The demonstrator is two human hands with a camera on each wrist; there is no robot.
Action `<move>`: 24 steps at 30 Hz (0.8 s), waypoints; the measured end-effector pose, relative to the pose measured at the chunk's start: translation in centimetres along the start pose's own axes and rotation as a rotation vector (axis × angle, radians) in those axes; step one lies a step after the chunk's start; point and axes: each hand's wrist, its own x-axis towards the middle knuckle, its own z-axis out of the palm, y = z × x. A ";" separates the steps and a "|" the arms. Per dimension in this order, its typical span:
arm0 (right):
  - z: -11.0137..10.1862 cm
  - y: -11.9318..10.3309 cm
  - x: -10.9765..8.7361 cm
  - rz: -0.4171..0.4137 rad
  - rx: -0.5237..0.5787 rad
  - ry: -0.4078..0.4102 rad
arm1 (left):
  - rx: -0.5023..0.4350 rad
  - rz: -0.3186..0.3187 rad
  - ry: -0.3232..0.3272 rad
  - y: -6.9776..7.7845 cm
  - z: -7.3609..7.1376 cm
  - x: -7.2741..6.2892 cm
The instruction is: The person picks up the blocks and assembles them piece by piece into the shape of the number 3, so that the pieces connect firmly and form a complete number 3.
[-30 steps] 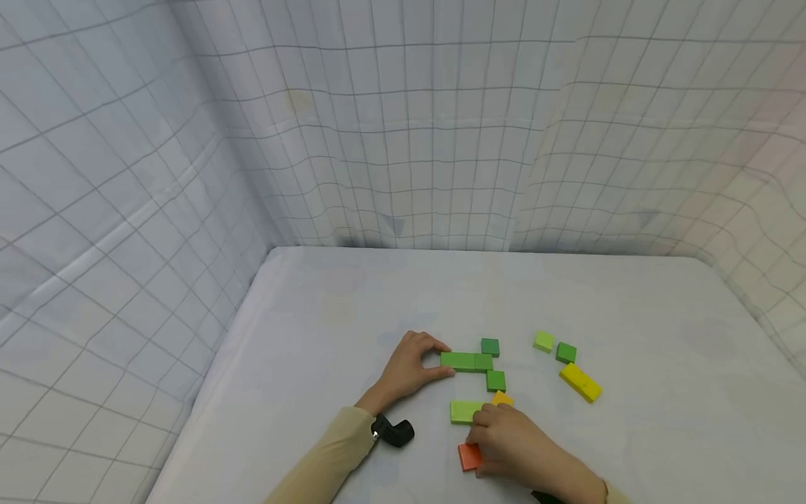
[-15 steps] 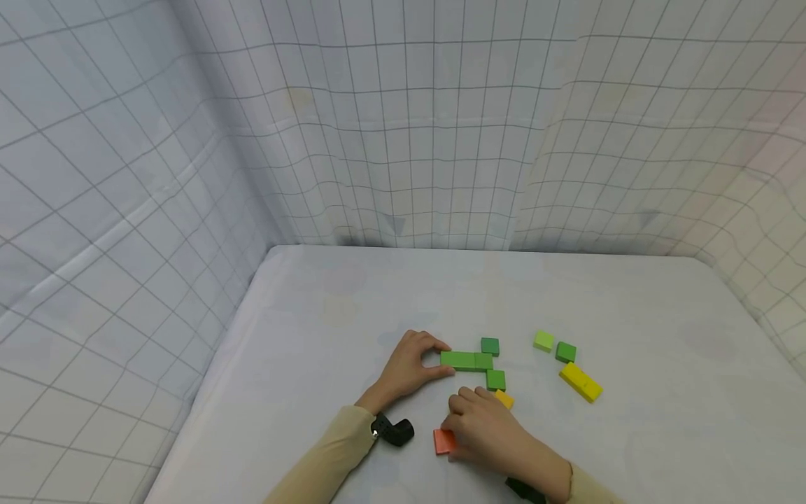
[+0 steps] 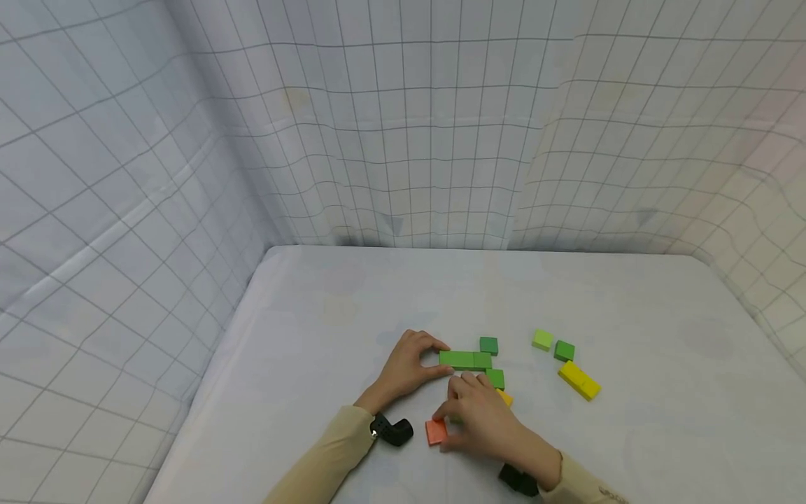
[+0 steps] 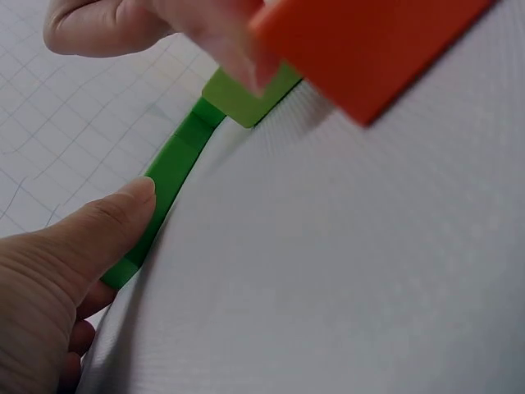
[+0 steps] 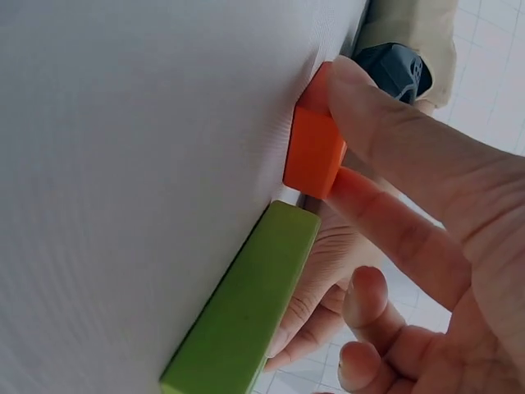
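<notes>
My left hand [image 3: 408,365] rests on the table, its thumb and fingers pinching the left end of a long green block [image 3: 456,360]. In the left wrist view the thumb lies along that block's side. My right hand [image 3: 480,418] pinches an orange-red block [image 3: 436,432] between thumb and fingertips, nearer the table's front. Beside it lies a long light green block [image 5: 246,304], mostly covered by the right hand in the head view. A small green block [image 3: 482,360] adjoins the long green one, and another green block [image 3: 495,379] sits just below that.
A dark green block [image 3: 488,345] lies behind the row. A yellow-orange block [image 3: 505,397] shows partly past the right hand. Farther right are a light green cube [image 3: 543,340], a green cube [image 3: 564,351] and a long yellow block [image 3: 580,380]. Gridded white cloth [image 3: 403,140] surrounds the table.
My right hand has moved left and slightly away from me with the orange-red block, covering the light green block. The left hand has stayed on the green block.
</notes>
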 end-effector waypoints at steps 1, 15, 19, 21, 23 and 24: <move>0.0 0.0 0.0 0.008 0.005 0.000 | 0.002 0.000 -0.002 0.0 0.0 0.0; 0.3 0.3 0.5 0.037 0.017 0.020 | 0.015 -0.009 -0.007 0.0 0.0 0.1; 0.3 0.3 0.6 0.050 0.011 0.029 | 0.021 0.003 0.002 0.0 0.1 0.1; 0.3 0.4 0.6 0.054 0.009 0.032 | 0.024 0.012 0.008 0.0 0.1 0.1; 0.3 0.4 0.6 0.055 0.006 0.035 | 0.029 0.025 0.017 0.0 0.1 0.0; 0.4 0.4 0.6 0.056 0.003 0.037 | 0.029 0.024 0.017 -0.1 0.1 0.0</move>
